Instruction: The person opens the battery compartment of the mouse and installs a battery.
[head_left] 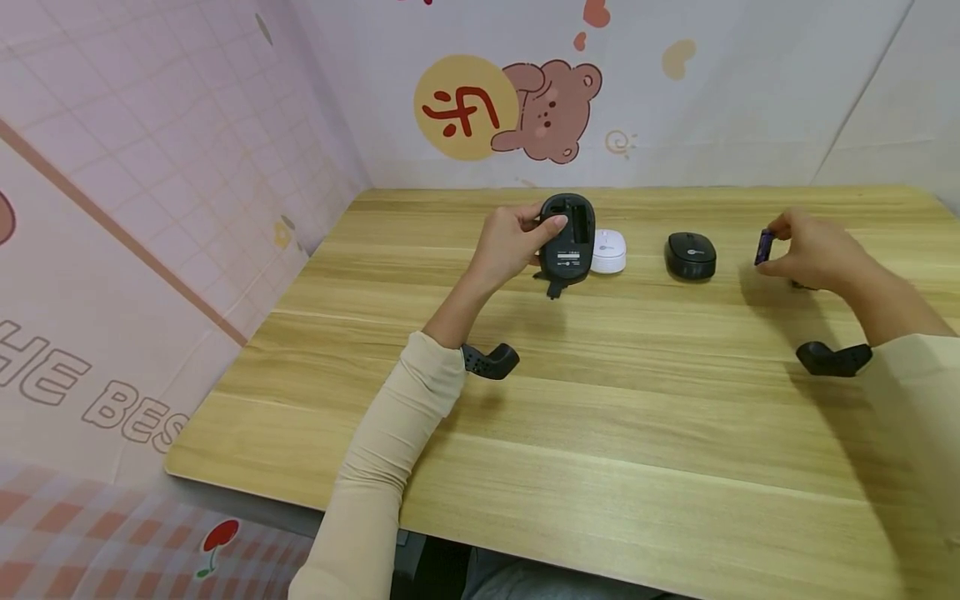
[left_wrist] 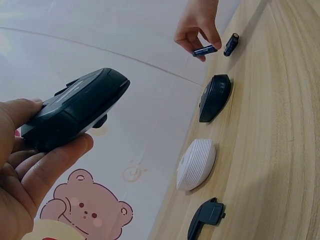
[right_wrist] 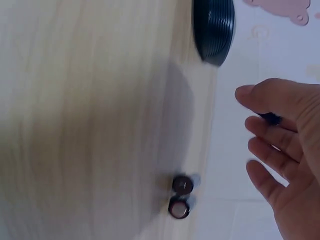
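Note:
My left hand (head_left: 510,242) grips a black computer mouse (head_left: 567,258) above the table, its underside turned toward the head camera and its battery compartment uncovered. In the left wrist view that mouse (left_wrist: 75,110) appears from the side, between thumb and fingers. Over the table's right side, my right hand (head_left: 821,250) pinches a small dark battery (head_left: 764,247) between thumb and fingertips. Below that hand, two more batteries (right_wrist: 181,196) lie side by side, end-on in the right wrist view. A black curved cover piece (left_wrist: 207,215) rests on the table past the white mouse.
A white mouse (head_left: 610,252) stands just behind the held one. Another black mouse (head_left: 691,256) sits between the hands. Behind the wooden table (head_left: 600,433) hangs a wall cloth printed with a bear (head_left: 555,112). Each wrist carries a black mount (head_left: 491,362).

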